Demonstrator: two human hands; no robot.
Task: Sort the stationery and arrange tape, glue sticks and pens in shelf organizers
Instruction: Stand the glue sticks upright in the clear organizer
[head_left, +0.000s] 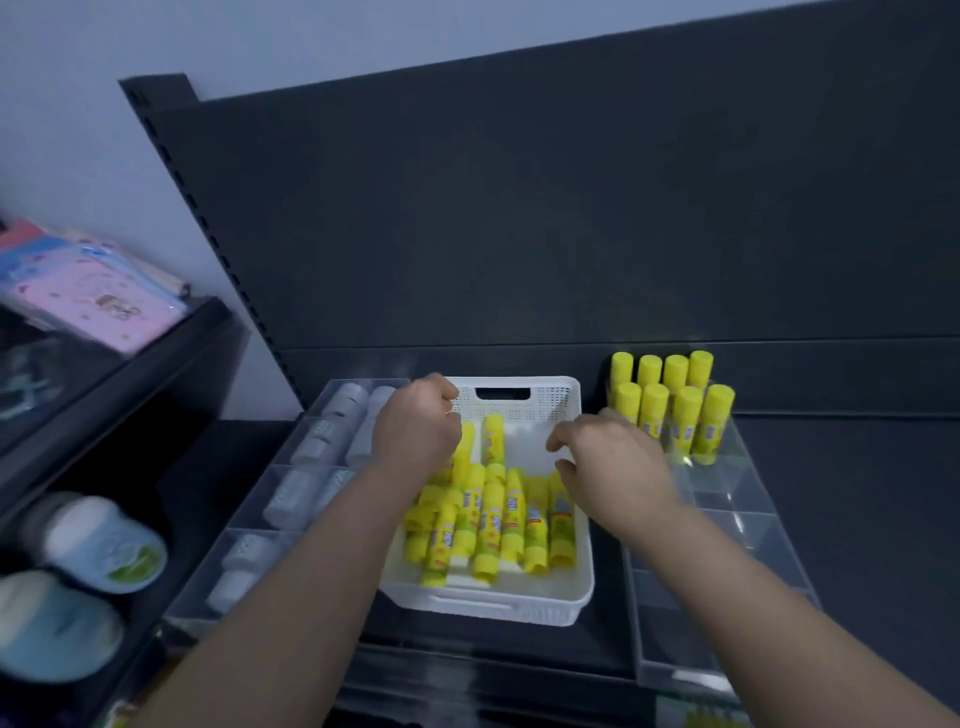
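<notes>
Your left hand (415, 423) sits over the far left corner of the white basket (550, 402), mid-frame. Its grip is curled into a fist, but it's shot from behind, so I can't tell if there's anything in it. Your right hand (613, 457) hovers over the basket's right side with the grip loose, fingers bent down and nothing in them.

The loose glue sticks (491, 519) lie jumbled in the basket, mostly toward the near end. Eight upright glue sticks (670, 410) stand in two rows in the far compartment of the clear organizer (727, 519), just right of the basket. The left organizer (249, 530) holds blurry whitish rolls (291, 499), probably tape. It all sits on the dark shelf (857, 493). Pink packets (98, 301) are at the left edge of the frame, with round tubs (104, 540) below.
</notes>
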